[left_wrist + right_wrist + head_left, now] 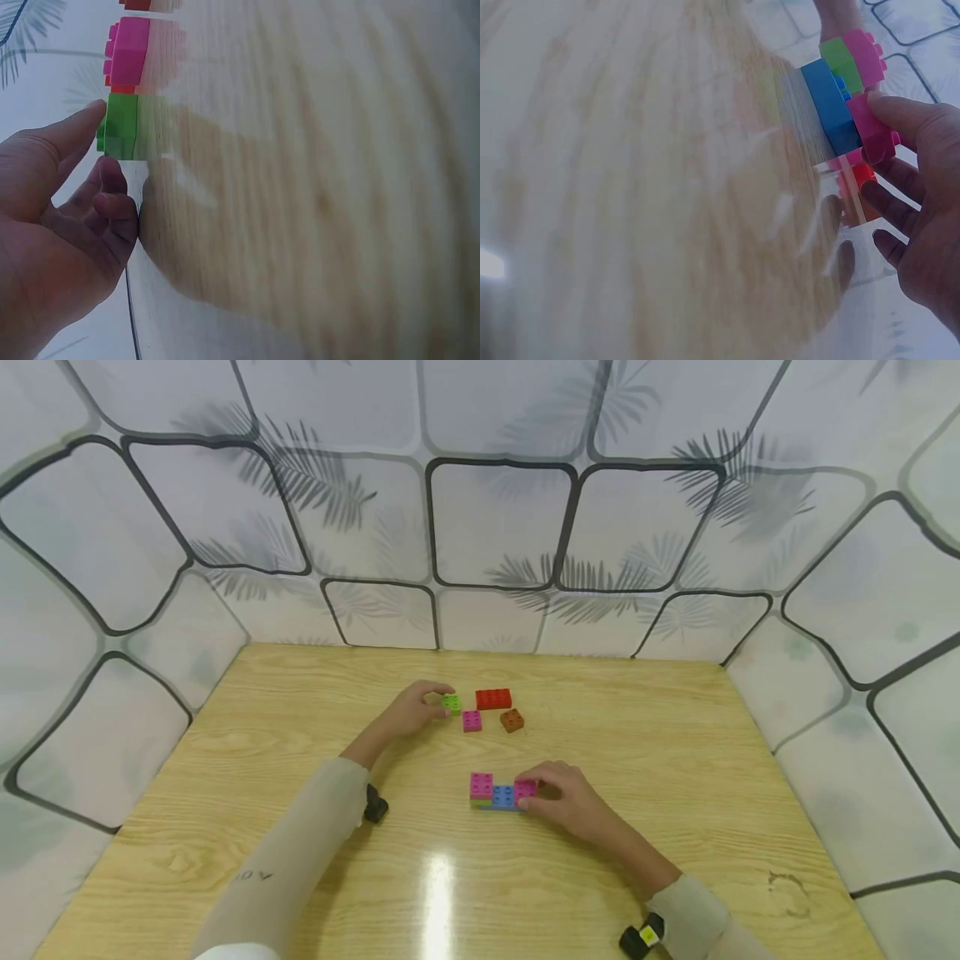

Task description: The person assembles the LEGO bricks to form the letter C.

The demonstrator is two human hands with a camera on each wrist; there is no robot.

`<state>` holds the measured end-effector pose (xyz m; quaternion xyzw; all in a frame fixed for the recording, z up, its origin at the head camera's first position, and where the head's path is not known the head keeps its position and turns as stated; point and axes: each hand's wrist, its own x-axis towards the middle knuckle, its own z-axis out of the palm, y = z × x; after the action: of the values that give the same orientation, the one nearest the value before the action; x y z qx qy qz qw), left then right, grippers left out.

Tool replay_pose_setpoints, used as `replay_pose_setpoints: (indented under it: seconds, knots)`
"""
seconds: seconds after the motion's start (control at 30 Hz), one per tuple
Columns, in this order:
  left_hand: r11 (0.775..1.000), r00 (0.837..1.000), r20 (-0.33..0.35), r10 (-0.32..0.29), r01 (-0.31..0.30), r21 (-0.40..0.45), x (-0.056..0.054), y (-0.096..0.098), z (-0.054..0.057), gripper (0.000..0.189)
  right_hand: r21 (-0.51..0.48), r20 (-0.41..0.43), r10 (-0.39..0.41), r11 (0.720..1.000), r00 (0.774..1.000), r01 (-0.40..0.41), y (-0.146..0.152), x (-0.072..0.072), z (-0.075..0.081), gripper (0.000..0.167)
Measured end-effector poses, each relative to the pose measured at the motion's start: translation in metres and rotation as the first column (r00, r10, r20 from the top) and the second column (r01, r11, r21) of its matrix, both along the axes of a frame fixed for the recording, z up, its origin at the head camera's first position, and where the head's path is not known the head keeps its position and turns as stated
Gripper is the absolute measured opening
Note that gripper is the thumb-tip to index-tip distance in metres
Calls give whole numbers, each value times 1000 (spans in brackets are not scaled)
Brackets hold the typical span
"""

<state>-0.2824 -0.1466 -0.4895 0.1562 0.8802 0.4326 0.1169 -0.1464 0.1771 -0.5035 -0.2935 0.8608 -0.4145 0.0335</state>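
Note:
On the table, a light green toy building brick [452, 703] sits between the thumb and fingers of my left hand [411, 708]. The left wrist view shows the fingertips right at opposite ends of this green brick [122, 124]. Nearer to me lies a long blue brick [503, 797] with bricks on both ends. Its left end carries a green brick [840, 64] topped by a pink brick [482, 785]. At its right end, my right hand [573, 803] pinches another pink brick [870, 131] by thumb and fingertip. Blue studs show between the two ends.
Right of the left hand lie a loose pink brick [472, 721], a longer red brick [493, 698] and a small orange-brown brick [512, 720]. The wooden table [637, 718] meets a patterned wall [502, 527] at the back and sides. Light reflects off its glossy front.

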Motion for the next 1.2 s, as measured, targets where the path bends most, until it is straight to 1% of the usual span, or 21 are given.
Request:
replay_pose_setpoints:
  seconds: [0.1, 0.23, 0.43, 0.57, 0.93, 1.2]
  knots:
    - [1000, 1000, 12, -9, 9, 0, -3, 2, -1, 44, -3, 0, 1, 1000, 1000, -1, 0, 0, 0, 27]
    - [1000, 999, 33, -20, 20, 5, -3, 3, -1, 45, 0, 0, -1, 1000, 1000, 1, 0, 0, 0, 28]
    - [1000, 999, 36, -15, 15, -5, -4, 4, -2, 45, 1, 4, -3, 1000, 1000, 3, -1, 1, 1, 28]
    - [1000, 999, 44, -13, 13, 6, -4, 3, -2, 45, 4, 0, -5, 1000, 1000, 5, -1, 2, 1, 28]
    - [1000, 999, 38, -5, 6, -18, -3, 2, -2, 45, -12, 11, -7, 1000, 1000, 7, -2, 3, 1, 29]
    - [999, 1000, 17, -3, 4, -40, 3, 1, 1, 43, -1, 31, -17, 1000, 999, 17, -2, 4, 1, 32]
